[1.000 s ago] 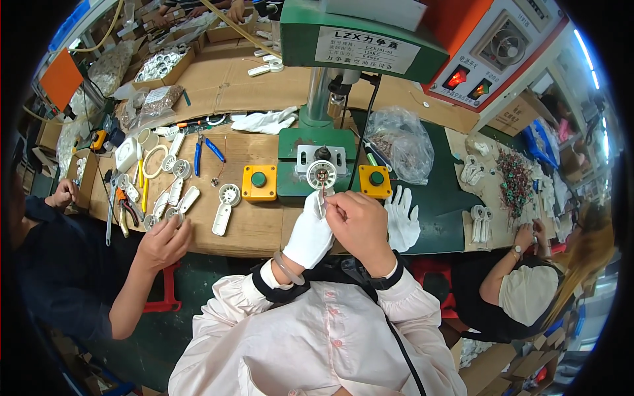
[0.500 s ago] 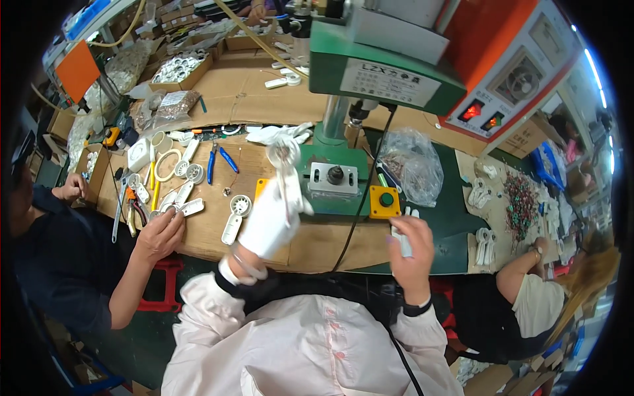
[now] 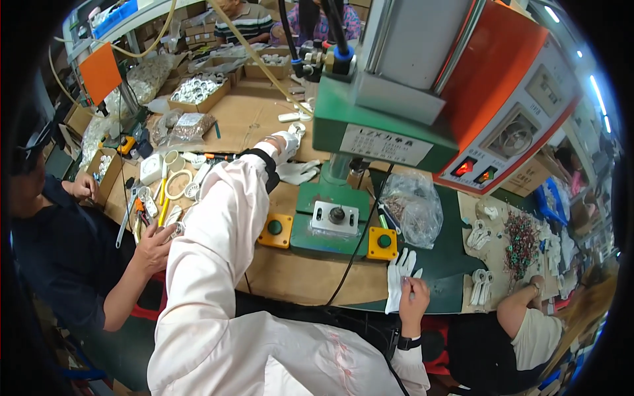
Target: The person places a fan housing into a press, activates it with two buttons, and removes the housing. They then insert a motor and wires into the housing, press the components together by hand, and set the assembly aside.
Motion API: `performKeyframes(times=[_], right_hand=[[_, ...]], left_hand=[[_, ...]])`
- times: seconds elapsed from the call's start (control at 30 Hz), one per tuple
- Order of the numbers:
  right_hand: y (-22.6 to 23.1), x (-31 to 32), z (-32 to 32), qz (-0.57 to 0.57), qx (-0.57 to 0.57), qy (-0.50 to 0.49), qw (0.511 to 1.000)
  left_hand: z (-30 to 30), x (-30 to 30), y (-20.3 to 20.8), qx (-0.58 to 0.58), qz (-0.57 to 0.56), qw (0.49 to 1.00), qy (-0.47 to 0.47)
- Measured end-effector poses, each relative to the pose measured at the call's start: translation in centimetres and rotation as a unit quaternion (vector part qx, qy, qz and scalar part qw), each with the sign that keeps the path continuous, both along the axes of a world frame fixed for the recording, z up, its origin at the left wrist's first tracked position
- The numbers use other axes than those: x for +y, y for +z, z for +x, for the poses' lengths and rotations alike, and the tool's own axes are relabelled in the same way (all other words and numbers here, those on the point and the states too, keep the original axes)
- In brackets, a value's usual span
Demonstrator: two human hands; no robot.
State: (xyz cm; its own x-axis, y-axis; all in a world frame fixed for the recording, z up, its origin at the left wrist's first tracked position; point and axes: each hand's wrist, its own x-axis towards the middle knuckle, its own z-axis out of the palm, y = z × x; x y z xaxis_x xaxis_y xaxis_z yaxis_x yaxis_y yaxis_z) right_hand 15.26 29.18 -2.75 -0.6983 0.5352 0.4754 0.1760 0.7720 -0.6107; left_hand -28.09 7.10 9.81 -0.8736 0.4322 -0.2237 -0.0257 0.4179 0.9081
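My left arm in a pale pink sleeve stretches far across the wooden bench [image 3: 304, 277]. My left hand [image 3: 285, 144], in a white glove, is at the far side of the bench beside the green press [image 3: 337, 198], its fingers closed on a white round part [image 3: 297, 128]. A heap of white gloves [image 3: 298, 173] lies just right of that wrist. My bare right hand [image 3: 413, 296] rests at the bench's near edge with fingers curled around a small pale piece, touching a flat white glove [image 3: 398, 274] on the green mat.
Two yellow button boxes [image 3: 275, 229] [image 3: 383, 242] flank the press base, and a black cable runs down between them. A clear bag of parts [image 3: 413, 208] sits to the right. A co-worker's hand [image 3: 154, 245] works among white rings and tools on the left; another person [image 3: 528, 317] sits on the right.
My left hand has carried the round white part from in front of the press out to the far side of the bench. My right hand dropped to the near edge beside the flat glove.
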Motion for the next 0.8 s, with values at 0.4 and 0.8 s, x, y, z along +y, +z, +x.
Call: performKeyframes(times=[0.4, 0.8], right_hand=[[1.1, -0.7, 0.3, 0.086, 0.019, -0.011, 0.996], [-1.4, 0.7, 1.7, 0.082, -0.033, 0.029, 0.996]], left_hand=[[-1.0, 3.4, -0.9, -0.068, 0.286, 0.944, 0.15], [15.0, -4.3, 1.8, -0.027, 0.572, 0.815, 0.088]])
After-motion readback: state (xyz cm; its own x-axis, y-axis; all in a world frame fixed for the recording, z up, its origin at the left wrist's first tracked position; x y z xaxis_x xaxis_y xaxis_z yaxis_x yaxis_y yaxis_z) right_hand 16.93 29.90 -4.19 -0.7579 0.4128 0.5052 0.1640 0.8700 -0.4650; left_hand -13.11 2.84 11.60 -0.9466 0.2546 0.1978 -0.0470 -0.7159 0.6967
